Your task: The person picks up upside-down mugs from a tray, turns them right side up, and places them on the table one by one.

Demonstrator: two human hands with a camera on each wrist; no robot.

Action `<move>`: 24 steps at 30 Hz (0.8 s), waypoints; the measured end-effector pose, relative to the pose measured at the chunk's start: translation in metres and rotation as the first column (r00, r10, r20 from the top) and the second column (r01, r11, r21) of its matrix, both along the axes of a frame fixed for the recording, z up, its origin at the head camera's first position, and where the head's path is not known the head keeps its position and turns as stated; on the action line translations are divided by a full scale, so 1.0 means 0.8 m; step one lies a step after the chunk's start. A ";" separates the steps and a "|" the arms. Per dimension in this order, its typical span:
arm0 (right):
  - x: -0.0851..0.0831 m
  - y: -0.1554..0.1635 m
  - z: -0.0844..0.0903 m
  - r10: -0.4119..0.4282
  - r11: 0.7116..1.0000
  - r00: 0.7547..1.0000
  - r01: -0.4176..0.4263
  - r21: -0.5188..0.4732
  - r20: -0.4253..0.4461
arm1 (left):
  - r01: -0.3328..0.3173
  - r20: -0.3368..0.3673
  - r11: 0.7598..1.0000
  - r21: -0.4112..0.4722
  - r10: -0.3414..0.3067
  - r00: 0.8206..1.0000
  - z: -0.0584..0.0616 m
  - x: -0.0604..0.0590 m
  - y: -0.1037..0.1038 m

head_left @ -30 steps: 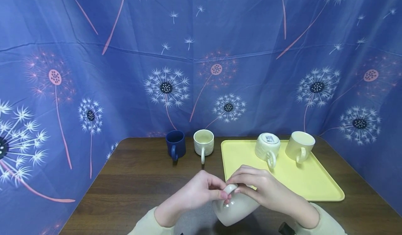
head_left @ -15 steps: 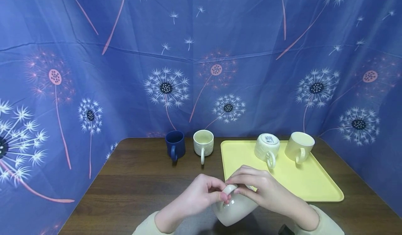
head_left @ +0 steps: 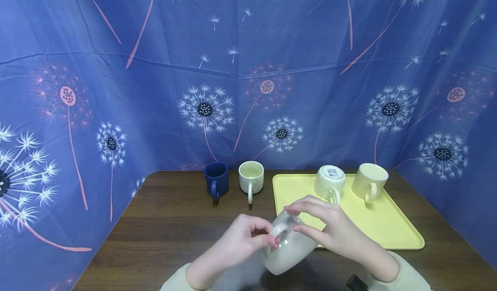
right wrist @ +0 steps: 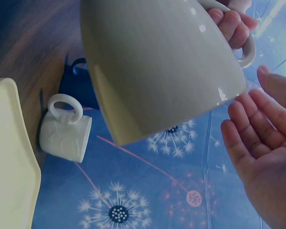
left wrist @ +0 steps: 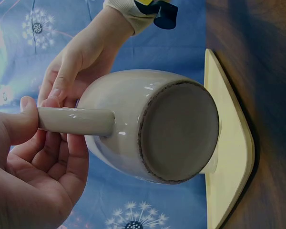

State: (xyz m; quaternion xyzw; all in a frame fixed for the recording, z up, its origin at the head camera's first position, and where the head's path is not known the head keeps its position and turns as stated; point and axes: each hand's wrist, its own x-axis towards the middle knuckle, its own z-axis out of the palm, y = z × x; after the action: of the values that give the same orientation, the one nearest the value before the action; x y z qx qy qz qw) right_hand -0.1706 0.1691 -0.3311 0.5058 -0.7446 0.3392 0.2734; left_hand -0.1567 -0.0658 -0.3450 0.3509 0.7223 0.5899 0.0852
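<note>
Above the near edge of the dark wooden worktop [head_left: 174, 222], a glossy cream ceramic mug [head_left: 285, 252] hangs tilted in the air, its unglazed base turned toward the left wrist camera, with the left hand [head_left: 242, 241] pinching its handle between curled fingers [left wrist: 66, 157] and thumb. Just beside the mug's upper side the right hand [head_left: 330, 230] hovers with its fingers [right wrist: 250, 126] straight and loosely spread, and whether they touch the mug cannot be told. Along the far edge stand a dark blue mug [head_left: 216, 180] and a small white mug [head_left: 251, 177], and a pale yellow rectangular tray [head_left: 372, 226] at the right side carries an upturned white mug [head_left: 330, 182] and a cream mug [head_left: 369, 181].
</note>
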 end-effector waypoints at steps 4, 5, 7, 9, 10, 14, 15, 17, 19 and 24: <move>0.001 0.008 0.003 -0.137 0.991 0.988 0.137 0.006 0.072 | -0.038 0.004 0.999 -0.003 0.038 0.999 0.003 -0.001 -0.007; 0.000 0.010 0.004 -0.174 0.985 0.981 0.174 0.010 0.083 | -0.045 0.000 0.999 0.001 0.045 0.999 0.003 -0.002 -0.009; -0.001 0.014 0.004 -0.244 0.970 0.965 0.244 0.013 0.101 | -0.056 -0.001 0.998 0.012 0.056 0.998 0.003 -0.003 -0.012; -0.003 0.017 0.005 -0.290 0.956 0.952 0.292 -0.002 0.098 | -0.062 -0.016 0.998 0.030 0.063 0.998 0.004 -0.004 -0.016; -0.004 0.018 0.005 -0.309 0.950 0.946 0.312 -0.015 0.097 | -0.069 -0.021 0.997 0.039 0.069 0.997 0.003 -0.005 -0.018; -0.008 0.023 0.004 -0.367 0.925 0.923 0.375 -0.059 0.114 | -0.107 -0.023 0.992 0.066 0.108 0.994 0.005 -0.007 -0.025; -0.008 0.025 0.003 -0.381 0.918 0.916 0.391 -0.066 0.125 | -0.118 -0.024 0.990 0.071 0.120 0.992 0.005 -0.007 -0.027; -0.011 0.029 0.001 -0.411 0.903 0.900 0.424 -0.067 0.146 | -0.138 -0.031 0.987 0.084 0.141 0.990 0.005 -0.009 -0.031; -0.014 0.033 -0.001 -0.436 0.889 0.882 0.453 -0.068 0.178 | -0.151 -0.050 0.983 0.101 0.156 0.986 0.006 -0.011 -0.036; -0.021 0.046 -0.006 -0.478 0.855 0.826 0.515 -0.055 0.299 | -0.171 -0.069 0.973 0.152 0.183 0.981 0.006 -0.014 -0.047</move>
State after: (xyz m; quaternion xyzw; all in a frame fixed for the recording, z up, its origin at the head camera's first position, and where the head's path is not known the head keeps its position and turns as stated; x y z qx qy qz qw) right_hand -0.1873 0.2058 -0.3358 0.2229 -0.8567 0.3718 0.2794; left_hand -0.1681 -0.1035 -0.3403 0.3146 0.7085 0.6313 -0.0236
